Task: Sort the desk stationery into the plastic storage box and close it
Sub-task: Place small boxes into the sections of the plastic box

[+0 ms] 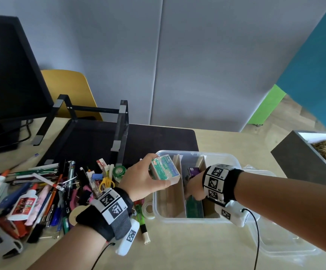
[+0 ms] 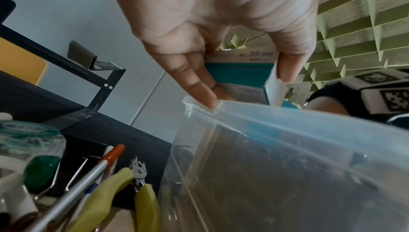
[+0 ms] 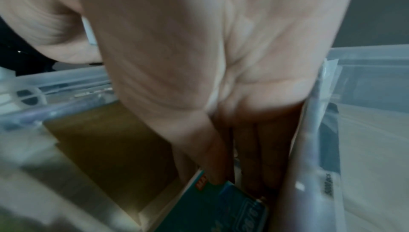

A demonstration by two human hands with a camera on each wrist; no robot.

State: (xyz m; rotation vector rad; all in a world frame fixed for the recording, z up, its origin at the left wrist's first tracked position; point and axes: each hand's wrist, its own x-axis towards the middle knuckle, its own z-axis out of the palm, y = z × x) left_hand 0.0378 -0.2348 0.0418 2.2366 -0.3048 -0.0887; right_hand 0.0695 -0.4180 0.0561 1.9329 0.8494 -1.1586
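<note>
My left hand (image 1: 155, 173) grips a teal staple box (image 1: 166, 168) between thumb and fingers and holds it just above the left end of the clear plastic storage box (image 1: 177, 219). In the left wrist view the staple box (image 2: 239, 73) hangs over the storage box's rim (image 2: 287, 122). My right hand (image 1: 194, 189) reaches down into the middle compartment. There, thumb and fingers (image 3: 250, 157) pinch the upper end of a second teal staple box (image 3: 225, 209), though that view is blurred. Cardboard dividers (image 1: 179, 172) split the storage box.
A heap of pens, glue bottles, scissors and clips (image 1: 47, 191) covers the desk to the left. A tape roll (image 1: 148, 210) lies by the box's left wall. The clear lid (image 1: 275, 242) lies under my right forearm. Behind stand a black laptop stand (image 1: 119, 133) and a monitor (image 1: 8, 75).
</note>
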